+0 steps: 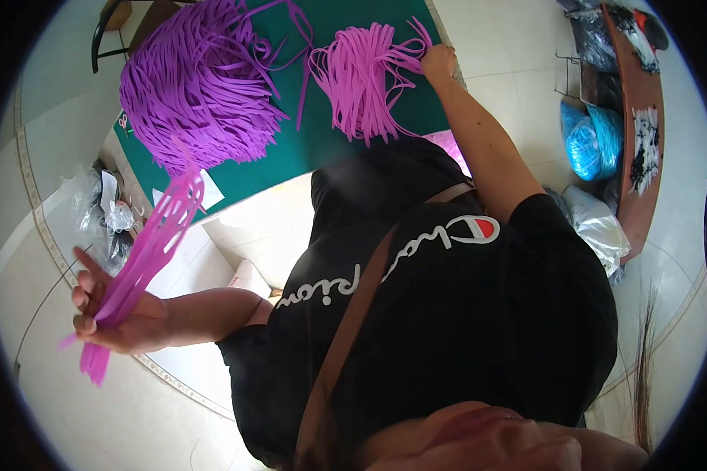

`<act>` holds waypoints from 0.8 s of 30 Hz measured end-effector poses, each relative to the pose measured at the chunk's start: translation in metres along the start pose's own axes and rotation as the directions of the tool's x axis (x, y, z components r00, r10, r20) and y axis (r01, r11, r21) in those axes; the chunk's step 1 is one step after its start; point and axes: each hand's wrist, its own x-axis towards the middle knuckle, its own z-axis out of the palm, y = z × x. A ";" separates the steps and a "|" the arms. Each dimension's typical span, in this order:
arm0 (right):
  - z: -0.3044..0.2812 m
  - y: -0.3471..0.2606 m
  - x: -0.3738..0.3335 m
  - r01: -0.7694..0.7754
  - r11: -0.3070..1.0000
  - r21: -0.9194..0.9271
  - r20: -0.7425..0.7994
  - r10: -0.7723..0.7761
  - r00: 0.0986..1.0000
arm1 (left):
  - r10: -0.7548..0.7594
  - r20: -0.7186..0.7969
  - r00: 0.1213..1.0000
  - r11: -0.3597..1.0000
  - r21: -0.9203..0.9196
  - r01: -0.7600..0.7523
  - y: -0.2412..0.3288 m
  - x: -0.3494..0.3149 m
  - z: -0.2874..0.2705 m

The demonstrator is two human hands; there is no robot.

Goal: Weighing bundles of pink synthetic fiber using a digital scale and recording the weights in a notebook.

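Bundle of pink strips [153, 235] held in left hand [141, 323], beside the green tabletop [294, 145]: thumb and half-curled fingers close round it near one end, presumably keeping strands together while the far end fans loose. Right hand [441, 63] curled at the strand ends of a pink strip pile [361, 86]; from here I cannot tell whether it grips. Purple strip heap [200, 90] lies left of that pile, probably to separate the colours.

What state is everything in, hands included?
Left hand: closed around pink bunch
Pink bunch: gathered in hand, splayed beyond it
Right hand: at pink pile's edge, grip unclear
Pink pile: loose, on green table
Purple pile: loose, heaped on table
Blue bag: bulging
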 end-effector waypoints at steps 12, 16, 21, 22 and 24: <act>-0.181 -0.016 -0.063 -0.275 -0.274 0.922 0.130 -0.450 0.883 | -0.621 0.499 0.604 -0.008 -0.775 0.633 -0.047 -0.040 0.014; -0.234 -0.045 -0.111 -0.400 -0.245 0.883 0.135 -0.684 0.717 | -0.602 0.701 0.383 -0.335 -0.657 0.675 -0.075 -0.076 0.037; -0.257 -0.075 -0.167 -0.541 -0.080 0.837 0.262 -0.810 0.525 | -0.773 0.608 0.181 -0.182 -0.486 0.855 -0.103 -0.108 0.064; -0.259 -0.079 -0.178 -0.595 -0.096 0.798 0.267 -0.829 0.491 | -0.853 0.504 0.136 -0.125 -0.450 0.884 -0.105 -0.113 0.069; -0.258 -0.088 -0.196 -0.601 -0.065 0.796 0.281 -0.840 0.463 | -0.904 0.408 0.131 -0.047 -0.397 0.917 -0.107 -0.121 0.080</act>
